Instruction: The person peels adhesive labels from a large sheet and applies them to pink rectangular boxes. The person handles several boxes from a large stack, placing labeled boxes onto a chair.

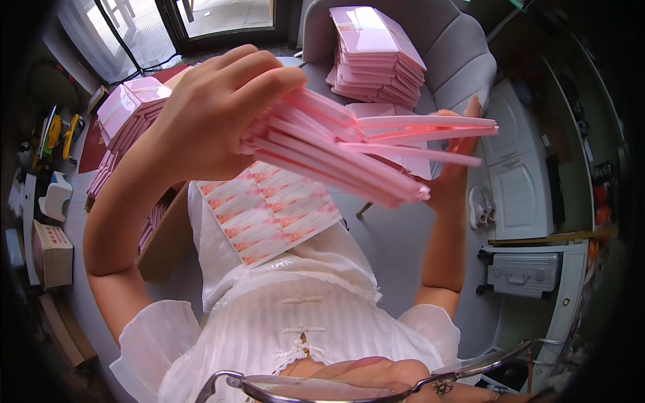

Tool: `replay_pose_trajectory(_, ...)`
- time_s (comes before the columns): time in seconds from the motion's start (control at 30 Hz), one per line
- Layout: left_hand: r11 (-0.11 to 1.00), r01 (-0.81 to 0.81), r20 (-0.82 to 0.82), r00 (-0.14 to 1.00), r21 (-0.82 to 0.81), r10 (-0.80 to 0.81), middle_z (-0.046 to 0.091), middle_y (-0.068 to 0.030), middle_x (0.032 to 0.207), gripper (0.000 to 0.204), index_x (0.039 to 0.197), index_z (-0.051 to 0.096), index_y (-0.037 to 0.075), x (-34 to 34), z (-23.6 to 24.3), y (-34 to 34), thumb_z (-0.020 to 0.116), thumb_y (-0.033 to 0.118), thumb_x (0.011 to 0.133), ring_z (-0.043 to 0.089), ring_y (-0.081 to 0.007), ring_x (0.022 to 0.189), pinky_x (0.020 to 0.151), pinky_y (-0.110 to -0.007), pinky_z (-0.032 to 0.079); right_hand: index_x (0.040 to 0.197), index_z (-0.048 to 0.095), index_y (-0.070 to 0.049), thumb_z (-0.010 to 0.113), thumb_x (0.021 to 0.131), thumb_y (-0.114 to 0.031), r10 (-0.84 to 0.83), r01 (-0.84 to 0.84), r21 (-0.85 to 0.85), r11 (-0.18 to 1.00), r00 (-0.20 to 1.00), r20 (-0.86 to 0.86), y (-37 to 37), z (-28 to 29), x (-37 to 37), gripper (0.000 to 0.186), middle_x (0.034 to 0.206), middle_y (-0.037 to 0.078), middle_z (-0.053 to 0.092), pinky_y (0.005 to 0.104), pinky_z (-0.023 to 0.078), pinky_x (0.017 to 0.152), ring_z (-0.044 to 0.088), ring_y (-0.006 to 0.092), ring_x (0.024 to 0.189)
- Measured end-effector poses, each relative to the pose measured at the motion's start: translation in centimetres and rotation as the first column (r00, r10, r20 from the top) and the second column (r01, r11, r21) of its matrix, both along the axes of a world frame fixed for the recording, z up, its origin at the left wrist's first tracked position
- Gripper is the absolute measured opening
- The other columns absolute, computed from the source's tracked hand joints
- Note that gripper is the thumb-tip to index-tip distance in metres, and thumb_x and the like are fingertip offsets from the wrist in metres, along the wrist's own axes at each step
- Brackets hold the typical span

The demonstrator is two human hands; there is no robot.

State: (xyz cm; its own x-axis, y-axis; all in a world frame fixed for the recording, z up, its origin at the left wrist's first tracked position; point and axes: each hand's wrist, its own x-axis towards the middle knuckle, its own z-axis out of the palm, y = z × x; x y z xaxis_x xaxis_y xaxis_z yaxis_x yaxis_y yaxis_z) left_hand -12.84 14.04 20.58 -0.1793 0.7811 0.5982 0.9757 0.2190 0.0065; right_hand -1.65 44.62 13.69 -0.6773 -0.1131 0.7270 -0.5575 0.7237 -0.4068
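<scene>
Left hand (228, 101) is clamped over the near end of a bundle of flat pink cases (302, 138), held up in the air above the lap. Far end of the bundle fans out into separate strips. Right hand (451, 171) is upright behind that fanned end, partly covered by it; can't tell if it grips or just touches.

Below: sheet of floral labels (272, 211), red/white, lying tilted on the white skirt (215, 262).

Room: grey armchair (450, 50) ahead carries a tall stack of pink cases (376, 57). Second pink stack (134, 107) ahead-left, beyond the left forearm. Open cardboard box (168, 235) below it, more pink pieces inside.

Left side: white step stool (57, 196) on the grey floor (396, 242), closed carton (52, 254) near it. Right side: white cabinet (517, 161), pair of light shoes (480, 207) beside it, silver suitcase (525, 274) nearer. Glass door (228, 17) at top, bright outside.
</scene>
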Motion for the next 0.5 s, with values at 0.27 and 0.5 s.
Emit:
replay_pose_trajectory(0.27,0.954,0.08,0.757,0.628,-0.29,0.177,0.065,-0.0146,0.096,0.063,0.105,0.068,-0.001,-5.0,-2.8,13.0,0.085,0.039,0.06,0.065,-0.0269,0.09,0.078,-0.033,0.051,0.144,0.025,-0.003,0.087,0.066,-0.025,-0.195,0.486,-0.394,0.78,0.787,0.585,5.4,-2.1,2.7,0.102,0.125,0.013,0.051,0.033,0.043,0.097,0.052,0.0231,0.116)
replay_pose_trajectory(0.5,0.867,-0.125,0.565,0.712,-0.483,0.417,0.068,-0.0164,0.096,0.072,0.105,0.069,0.002,-10.0,-10.6,21.8,0.078,0.059,0.061,0.065,-0.0309,0.093,0.078,-0.036,0.052,0.14,0.036,0.006,0.077,0.079,-0.025,0.073,0.45,-0.517,0.728,0.7,0.711,14.2,-10.1,-2.1,0.08,0.124,0.018,0.054,0.0307,0.043,0.094,0.052,0.0221,0.115)
